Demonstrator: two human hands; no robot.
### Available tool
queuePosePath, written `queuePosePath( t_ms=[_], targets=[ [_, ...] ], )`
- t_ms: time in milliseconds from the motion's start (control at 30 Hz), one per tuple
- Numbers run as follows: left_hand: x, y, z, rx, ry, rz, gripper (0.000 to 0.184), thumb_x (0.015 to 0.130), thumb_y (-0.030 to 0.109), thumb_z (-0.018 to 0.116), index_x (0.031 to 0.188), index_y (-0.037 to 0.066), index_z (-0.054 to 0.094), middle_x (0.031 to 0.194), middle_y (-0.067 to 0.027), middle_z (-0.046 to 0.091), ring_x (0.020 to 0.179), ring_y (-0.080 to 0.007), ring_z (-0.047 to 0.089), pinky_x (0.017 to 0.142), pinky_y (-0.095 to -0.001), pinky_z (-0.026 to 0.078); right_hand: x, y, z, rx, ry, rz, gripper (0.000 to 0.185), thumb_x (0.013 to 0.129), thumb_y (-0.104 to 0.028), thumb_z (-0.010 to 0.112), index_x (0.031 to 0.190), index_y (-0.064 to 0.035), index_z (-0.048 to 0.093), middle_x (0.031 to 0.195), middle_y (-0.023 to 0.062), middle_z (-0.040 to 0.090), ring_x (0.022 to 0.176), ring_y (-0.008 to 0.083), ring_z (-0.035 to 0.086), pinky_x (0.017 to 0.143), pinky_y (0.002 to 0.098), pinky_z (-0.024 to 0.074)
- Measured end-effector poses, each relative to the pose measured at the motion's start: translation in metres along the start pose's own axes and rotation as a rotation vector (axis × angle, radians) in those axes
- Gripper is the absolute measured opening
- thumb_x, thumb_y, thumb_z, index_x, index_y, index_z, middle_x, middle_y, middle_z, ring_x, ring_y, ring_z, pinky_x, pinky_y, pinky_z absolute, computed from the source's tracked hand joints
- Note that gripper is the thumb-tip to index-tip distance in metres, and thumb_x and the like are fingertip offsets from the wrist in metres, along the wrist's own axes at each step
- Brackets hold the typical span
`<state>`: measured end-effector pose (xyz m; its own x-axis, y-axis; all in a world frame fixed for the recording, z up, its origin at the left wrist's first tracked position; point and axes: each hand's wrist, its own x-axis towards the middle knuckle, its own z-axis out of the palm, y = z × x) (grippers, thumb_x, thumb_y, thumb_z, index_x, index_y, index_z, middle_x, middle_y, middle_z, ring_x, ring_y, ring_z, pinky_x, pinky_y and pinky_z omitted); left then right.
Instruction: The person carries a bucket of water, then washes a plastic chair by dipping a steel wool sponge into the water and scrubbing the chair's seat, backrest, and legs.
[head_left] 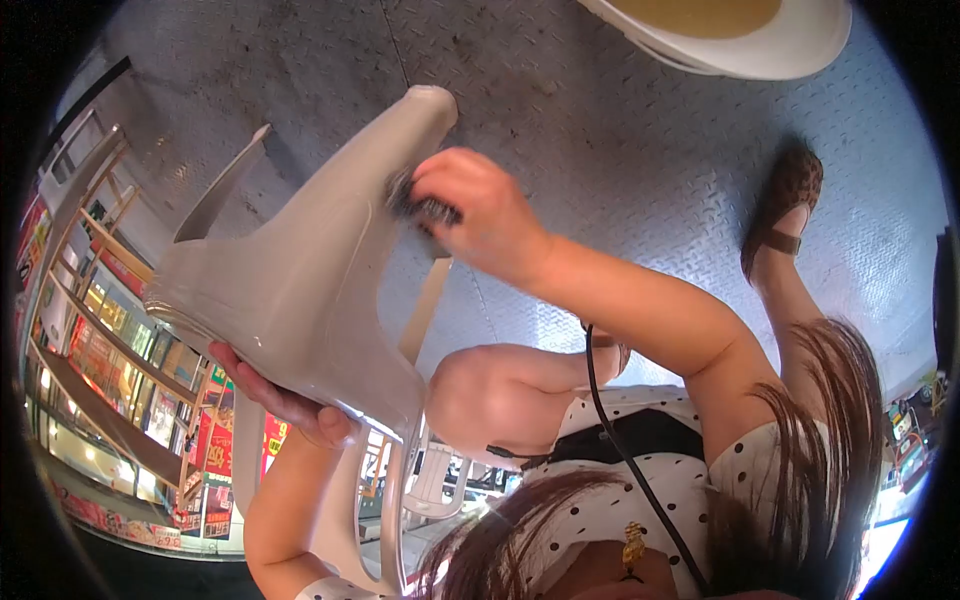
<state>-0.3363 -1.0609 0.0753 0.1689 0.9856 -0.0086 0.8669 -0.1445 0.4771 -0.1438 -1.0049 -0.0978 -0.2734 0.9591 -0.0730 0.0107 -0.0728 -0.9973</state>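
Note:
A glossy off-white plastic chair (300,265) is tipped over in front of me, its legs pointing up and away. My left hand (285,400) supports it from below, fingers and thumb wrapped on the edge of the seat. Against the inner side of one broad leg, my right hand (485,215) presses a dark metallic scouring pad (425,203), its fingers closed around it. The right hand is slightly blurred. Part of the pad is hidden by the fingers.
A white bucket (815,45) with cloudy yellowish liquid stands at the upper right. The floor (640,200) is wet-looking patterned metal plate. Wooden chair-like frames (110,400) and lit shopfronts with red signs (215,430) are on the left. A black cable (600,400) hangs across my front.

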Motion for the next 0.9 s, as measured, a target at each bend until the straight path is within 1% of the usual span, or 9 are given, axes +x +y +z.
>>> queuePosePath(
  t_ms=[100, 200, 267, 367, 533, 633, 767, 867, 900],
  targets=[
    [-0.001, -0.001, 0.000, -0.018, 0.007, -0.006, 0.074, 0.092, 0.052, 0.027, 0.149, 0.006, 0.013, 0.154, -0.0203, 0.007, 0.142, -0.0364, 0.010, 0.113, -0.0553, 0.014, -0.002, 0.000, 0.002, 0.060, -0.032, -0.040, 0.021, 0.068, -0.002, 0.071, 0.088, -0.0018, 0.063, 0.095, 0.0120, 0.063, 0.091, 0.0317, 0.061, 0.078, 0.0369, 0.0504],
    [0.001, 0.000, -0.003, 0.002, -0.027, 0.000, 0.077, 0.092, 0.052, 0.030, 0.149, 0.004, 0.010, 0.154, -0.0198, 0.004, 0.142, -0.0362, 0.010, 0.113, -0.0548, 0.014, 0.012, 0.067, 0.010, -0.165, 0.144, 0.140, 0.020, 0.068, -0.003, 0.071, 0.085, -0.0015, 0.061, 0.093, 0.0113, 0.062, 0.089, 0.0314, 0.061, 0.077, 0.0382, 0.0501],
    [0.001, 0.000, -0.013, 0.051, -0.115, -0.007, 0.083, 0.090, 0.050, 0.036, 0.148, 0.002, 0.003, 0.154, -0.0187, -0.003, 0.143, -0.0354, 0.009, 0.113, -0.0536, 0.016, 0.012, 0.079, 0.012, -0.209, 0.130, 0.216, 0.020, 0.068, -0.003, 0.071, 0.086, -0.0016, 0.061, 0.093, 0.0119, 0.062, 0.089, 0.0312, 0.061, 0.078, 0.0381, 0.0501],
    [-0.004, -0.003, -0.009, -0.020, -0.062, -0.032, 0.082, 0.091, 0.049, 0.035, 0.148, 0.001, 0.003, 0.154, -0.0184, -0.002, 0.142, -0.0356, 0.009, 0.113, -0.0539, 0.016, 0.004, 0.040, 0.010, -0.072, 0.093, 0.155, 0.021, 0.070, -0.003, 0.070, 0.089, -0.0021, 0.063, 0.096, 0.0136, 0.063, 0.090, 0.0313, 0.062, 0.079, 0.0375, 0.0503],
    [0.002, 0.000, -0.001, 0.028, 0.004, 0.010, 0.074, 0.093, 0.052, 0.027, 0.149, 0.005, 0.014, 0.153, -0.0209, 0.009, 0.142, -0.0365, 0.010, 0.113, -0.0552, 0.014, 0.035, 0.060, 0.009, -0.059, 0.163, 0.157, 0.018, 0.076, -0.011, 0.068, 0.093, -0.0028, 0.066, 0.096, 0.0149, 0.064, 0.092, 0.0322, 0.062, 0.079, 0.0374, 0.0504],
    [0.003, -0.004, 0.002, 0.026, 0.020, 0.026, 0.074, 0.093, 0.053, 0.025, 0.148, 0.004, 0.015, 0.153, -0.0214, 0.010, 0.142, -0.0366, 0.011, 0.113, -0.0555, 0.014, 0.084, 0.080, 0.016, -0.312, 0.008, 0.227, 0.018, 0.078, -0.014, 0.068, 0.092, -0.0031, 0.066, 0.095, 0.0142, 0.065, 0.092, 0.0317, 0.062, 0.079, 0.0379, 0.0502],
    [0.008, 0.004, -0.004, 0.168, -0.032, 0.052, 0.074, 0.094, 0.052, 0.023, 0.148, 0.003, 0.014, 0.152, -0.0222, 0.015, 0.141, -0.0384, 0.015, 0.113, -0.0561, 0.013, 0.043, 0.086, 0.015, -0.196, 0.183, 0.260, 0.013, 0.077, -0.013, 0.066, 0.089, -0.0093, 0.068, 0.095, 0.0141, 0.063, 0.093, 0.0336, 0.060, 0.081, 0.0411, 0.0488],
    [0.002, 0.000, -0.004, 0.130, -0.009, 0.039, 0.073, 0.095, 0.052, 0.022, 0.147, 0.001, 0.015, 0.151, -0.0234, 0.017, 0.140, -0.0398, 0.017, 0.113, -0.0565, 0.013, 0.016, 0.088, 0.023, -0.130, 0.241, 0.310, 0.013, 0.078, -0.013, 0.066, 0.090, -0.0091, 0.067, 0.096, 0.0133, 0.063, 0.092, 0.0343, 0.060, 0.080, 0.0412, 0.0486],
    [0.004, -0.003, -0.005, 0.127, -0.033, 0.058, 0.075, 0.094, 0.052, 0.026, 0.148, 0.002, 0.013, 0.152, -0.0224, 0.013, 0.141, -0.0386, 0.014, 0.113, -0.0554, 0.013, 0.030, 0.088, 0.021, -0.182, 0.241, 0.255, 0.014, 0.079, -0.009, 0.065, 0.092, -0.0032, 0.066, 0.095, 0.0135, 0.065, 0.093, 0.0316, 0.061, 0.081, 0.0385, 0.0490]
  ],
)
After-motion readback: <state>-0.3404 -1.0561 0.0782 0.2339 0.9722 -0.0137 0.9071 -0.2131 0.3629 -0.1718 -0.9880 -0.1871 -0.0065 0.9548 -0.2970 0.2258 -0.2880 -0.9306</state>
